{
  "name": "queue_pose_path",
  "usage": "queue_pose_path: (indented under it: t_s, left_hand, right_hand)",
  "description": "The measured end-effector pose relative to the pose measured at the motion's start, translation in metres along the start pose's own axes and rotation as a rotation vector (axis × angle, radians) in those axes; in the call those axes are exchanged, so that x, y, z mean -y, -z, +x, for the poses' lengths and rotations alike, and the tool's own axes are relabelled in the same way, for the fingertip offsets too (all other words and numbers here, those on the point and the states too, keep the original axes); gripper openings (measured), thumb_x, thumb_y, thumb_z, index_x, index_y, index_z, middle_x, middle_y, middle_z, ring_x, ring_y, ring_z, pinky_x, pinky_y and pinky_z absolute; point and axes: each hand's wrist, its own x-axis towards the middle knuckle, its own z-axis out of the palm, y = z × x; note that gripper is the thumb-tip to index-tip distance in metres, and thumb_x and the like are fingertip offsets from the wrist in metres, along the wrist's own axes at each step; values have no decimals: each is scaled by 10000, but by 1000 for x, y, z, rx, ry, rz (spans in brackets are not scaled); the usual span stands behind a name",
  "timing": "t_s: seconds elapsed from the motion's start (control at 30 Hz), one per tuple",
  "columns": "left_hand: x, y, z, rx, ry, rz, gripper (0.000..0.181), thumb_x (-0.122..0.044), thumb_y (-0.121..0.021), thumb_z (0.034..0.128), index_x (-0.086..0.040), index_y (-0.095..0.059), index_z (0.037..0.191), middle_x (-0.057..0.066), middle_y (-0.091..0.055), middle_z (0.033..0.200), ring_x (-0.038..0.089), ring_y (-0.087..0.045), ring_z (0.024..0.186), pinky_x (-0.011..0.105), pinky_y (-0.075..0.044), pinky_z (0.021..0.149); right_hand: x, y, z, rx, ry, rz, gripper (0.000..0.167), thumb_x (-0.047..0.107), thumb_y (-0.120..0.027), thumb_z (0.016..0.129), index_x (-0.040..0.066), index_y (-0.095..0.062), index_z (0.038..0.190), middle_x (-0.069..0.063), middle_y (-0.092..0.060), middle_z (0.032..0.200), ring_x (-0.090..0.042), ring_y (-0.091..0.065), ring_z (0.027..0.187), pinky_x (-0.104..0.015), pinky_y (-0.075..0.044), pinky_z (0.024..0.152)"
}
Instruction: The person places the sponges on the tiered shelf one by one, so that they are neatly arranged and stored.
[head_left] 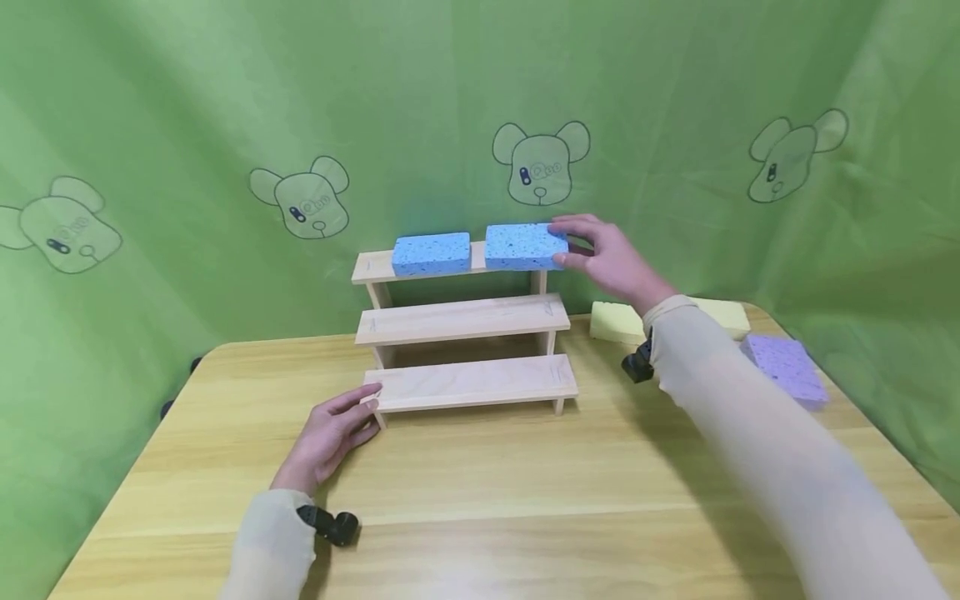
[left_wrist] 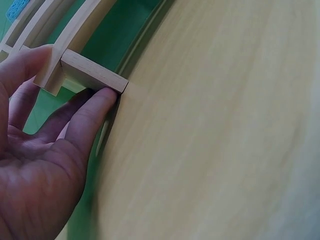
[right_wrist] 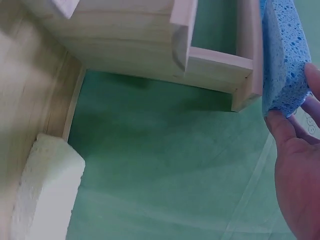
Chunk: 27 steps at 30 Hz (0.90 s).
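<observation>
A three-step wooden shelf stands on the table. On its top step, a blue sponge lies at the left. A second blue sponge is at the right end of that step, pinched at its right end by my right hand; the right wrist view shows this sponge with the fingers of the hand on its end. My left hand holds the left end of the lowest step. In the left wrist view the hand has its fingers around the shelf's end.
Right of the shelf lie two pale yellow sponges partly behind my right arm. A purple sponge lies near the table's right edge. A green curtain with printed bear heads hangs behind.
</observation>
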Motion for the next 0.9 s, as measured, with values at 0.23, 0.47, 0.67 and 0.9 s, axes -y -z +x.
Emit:
queue_pose_path:
  t_s: [0.23,0.47,0.67,0.9]
  left_hand:
    - [1,1,-2,-5,-1,14,430,-53,-643,949,45,-545,1356,144,-366,1502,240,-556,1187,389,-494,992]
    - [2,-2,-1,6,8,-4,433,-36,-641,944,52,-541,1356,148,-382,1490,254,-558,1186,401,-497,989]
    - [2,-4,-1,5,8,-10,419,-25,-637,942,49,-553,1346,141,-386,1487,265,-556,1187,406,-501,984]
    - [1,-2,-2,11,6,-11,386,-18,-632,942,19,-586,1323,135,-376,1499,266,-558,1193,404,-499,987]
  right_hand:
    - [1,-3,6,15,-12,-3,509,98,-649,943,33,-492,1422,-115,-382,1498,-364,-413,1320,-472,-366,1109]
    - [-2,-5,7,26,-41,12,503,80,-634,947,32,-484,1425,-117,-369,1511,-358,-397,1332,-467,-343,1123]
    - [-7,-4,7,20,-65,-27,506,128,-628,961,60,-480,1440,-55,-310,1568,-319,-308,1398,-462,-250,1168]
    - [-7,-6,8,-6,-93,-10,505,186,-652,957,86,-504,1429,13,-318,1566,-282,-299,1408,-416,-241,1174]
